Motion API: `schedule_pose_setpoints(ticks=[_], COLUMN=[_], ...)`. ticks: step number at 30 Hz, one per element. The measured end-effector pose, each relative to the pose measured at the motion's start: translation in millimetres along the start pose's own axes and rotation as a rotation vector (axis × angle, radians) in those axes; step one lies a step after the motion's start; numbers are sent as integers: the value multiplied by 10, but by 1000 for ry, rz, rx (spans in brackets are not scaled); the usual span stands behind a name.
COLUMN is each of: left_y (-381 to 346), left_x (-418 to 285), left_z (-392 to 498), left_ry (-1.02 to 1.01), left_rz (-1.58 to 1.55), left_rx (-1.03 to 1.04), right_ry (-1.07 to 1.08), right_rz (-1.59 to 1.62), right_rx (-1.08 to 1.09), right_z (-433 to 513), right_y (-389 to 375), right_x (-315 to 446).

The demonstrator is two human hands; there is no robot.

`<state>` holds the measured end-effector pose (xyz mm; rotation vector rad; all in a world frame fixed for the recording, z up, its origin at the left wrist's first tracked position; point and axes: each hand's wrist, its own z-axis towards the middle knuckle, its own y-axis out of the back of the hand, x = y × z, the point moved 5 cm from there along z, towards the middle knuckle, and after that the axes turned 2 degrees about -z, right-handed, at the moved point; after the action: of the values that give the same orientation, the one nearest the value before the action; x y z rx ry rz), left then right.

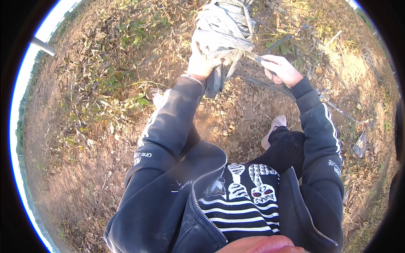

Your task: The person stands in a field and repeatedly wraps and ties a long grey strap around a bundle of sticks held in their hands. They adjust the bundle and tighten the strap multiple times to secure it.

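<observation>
A thick bundle of flat, pale grey strips [226, 23], probably plastic drip tape, is held out in front of me and runs off the top of the picture. My left hand [201, 63] grips its near end, with the fingers partly hidden by the strips. Short darker strip ends [215, 83] hang below that hand. To the right of the bundle, my right hand [281, 70] pinches a narrow strip [251, 57] that stretches across to the bundle. The right fingers are curled around it.
Bare brown soil [234, 126] lies below the bundle. Dry leaves with some green plants [110, 82] cover the left side. More dark strips [264, 83] trail on the ground at right, near a plastic scrap [360, 145]. My shoe [274, 129] is on the soil.
</observation>
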<state>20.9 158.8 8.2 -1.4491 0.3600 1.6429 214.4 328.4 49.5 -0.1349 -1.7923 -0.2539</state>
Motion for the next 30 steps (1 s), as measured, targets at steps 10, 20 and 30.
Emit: schedule_pose_setpoints(ticks=[10,20,30], left_y=[288,-270,-436], left_x=[45,-353,-303], left_z=[1,-219,-273], left_ry=[-118,-329,-198], left_rz=[767,1290,225], left_rx=[-194,-162,190], right_ry=[-93,-39,120], right_rz=[-21,463,627], right_rx=[-51,-31,-26], right_z=[-8,49,-12], right_y=[-152,-314,284], right_x=[120,33,-152])
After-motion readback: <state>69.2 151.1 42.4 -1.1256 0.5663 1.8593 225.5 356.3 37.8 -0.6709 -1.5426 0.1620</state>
